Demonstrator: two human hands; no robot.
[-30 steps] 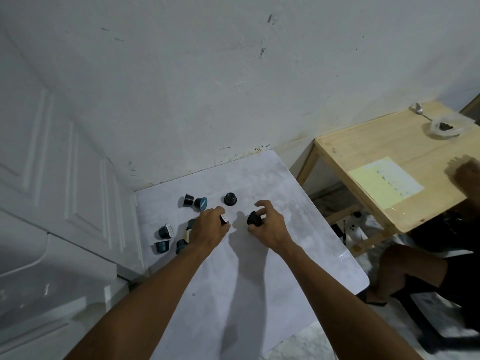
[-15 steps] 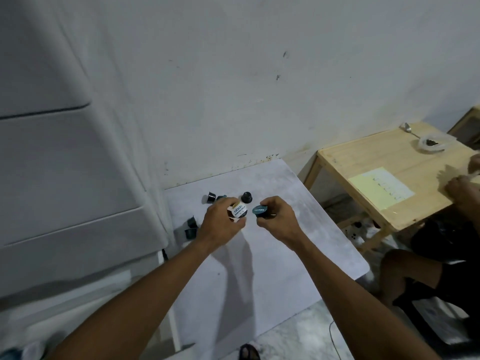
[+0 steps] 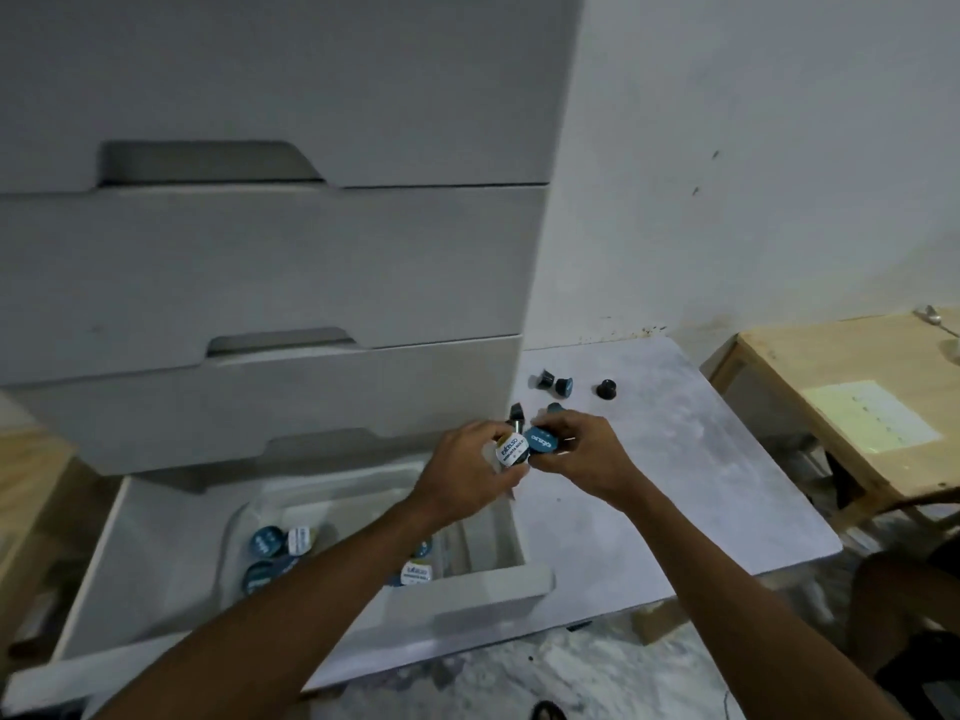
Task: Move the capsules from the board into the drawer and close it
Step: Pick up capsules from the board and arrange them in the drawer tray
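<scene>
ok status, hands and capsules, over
Left hand holds white-lid capsule, right hand blue-lid capsule. Drawer open, some capsules inside. Several left on board. Path clear.

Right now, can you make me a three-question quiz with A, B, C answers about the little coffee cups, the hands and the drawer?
1. Where is the lone black capsule?
A. on the grey board
B. in the drawer
C. on the wooden table

2. What colour is the lid of the capsule in the right hand?
A. red
B. blue
C. green

3. The bottom drawer is:
A. shut
B. pulled open
C. taken out

Answers: 1 A, it stands on the board near the wall. 2 B, the blue-lidded capsule faces the camera beside the white-lidded capsule in the left hand. 3 B, capsules show inside it.
</scene>
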